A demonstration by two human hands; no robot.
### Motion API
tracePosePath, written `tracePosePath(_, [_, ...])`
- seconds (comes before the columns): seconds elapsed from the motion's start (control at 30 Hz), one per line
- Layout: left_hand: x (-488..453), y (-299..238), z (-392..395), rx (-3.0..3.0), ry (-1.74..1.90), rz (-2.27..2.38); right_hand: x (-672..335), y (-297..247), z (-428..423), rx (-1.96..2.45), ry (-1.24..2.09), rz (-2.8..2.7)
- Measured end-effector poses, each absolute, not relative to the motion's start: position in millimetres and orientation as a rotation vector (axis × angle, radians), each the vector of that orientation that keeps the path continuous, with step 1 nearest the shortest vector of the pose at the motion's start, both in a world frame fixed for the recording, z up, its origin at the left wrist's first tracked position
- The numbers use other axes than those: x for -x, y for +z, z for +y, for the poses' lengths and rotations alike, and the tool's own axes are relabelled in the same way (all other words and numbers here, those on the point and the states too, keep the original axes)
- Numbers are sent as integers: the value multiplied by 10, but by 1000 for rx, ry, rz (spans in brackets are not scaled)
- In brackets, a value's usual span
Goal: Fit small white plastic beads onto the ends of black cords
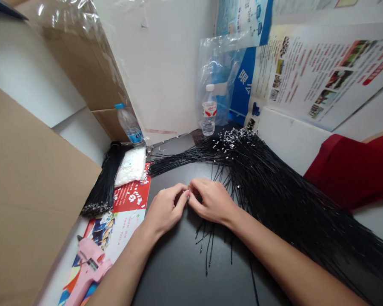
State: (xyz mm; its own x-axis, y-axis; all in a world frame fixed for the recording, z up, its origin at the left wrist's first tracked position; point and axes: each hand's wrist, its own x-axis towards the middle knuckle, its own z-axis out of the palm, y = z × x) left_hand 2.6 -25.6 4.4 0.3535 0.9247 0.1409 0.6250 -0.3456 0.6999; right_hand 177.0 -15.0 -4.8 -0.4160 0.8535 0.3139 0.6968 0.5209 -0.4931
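Note:
My left hand (167, 207) and my right hand (212, 200) meet fingertip to fingertip above the dark tabletop (175, 263). Both are closed in a pinch. Between the tips a tiny pale bit shows, too small to name. Under and beside my right hand lie loose black wires (209, 250), their ends pointing toward me. To the right spreads a big heap of black wires (274, 191), with many small white connectors (234, 139) at its far end. Another bundle of black wires (181, 158) stretches across behind my hands.
Left stand a clear bag of white pieces (131, 165), a tied wire bundle (105, 182) and a pink glue gun (91, 263) on printed paper. Water bottles (209, 112) (129, 125) stand at the back. A cardboard panel (28, 187) closes the left; red cloth (347, 174) hangs right.

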Motion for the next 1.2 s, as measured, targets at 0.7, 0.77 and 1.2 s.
tracePosePath(0.7, [-17, 24, -224, -1884, 799, 1419, -1801, -80, -119, 1200, 441, -2195])
tracePosePath(0.77, [-14, 29, -216, -1864, 800, 1439, -1796, -81, -119, 1197, 440, -2183])
tracePosePath(1.2, [2, 20, -214, -1782, 871, 1390, -1788, -79, -117, 1178, 464, -2146])
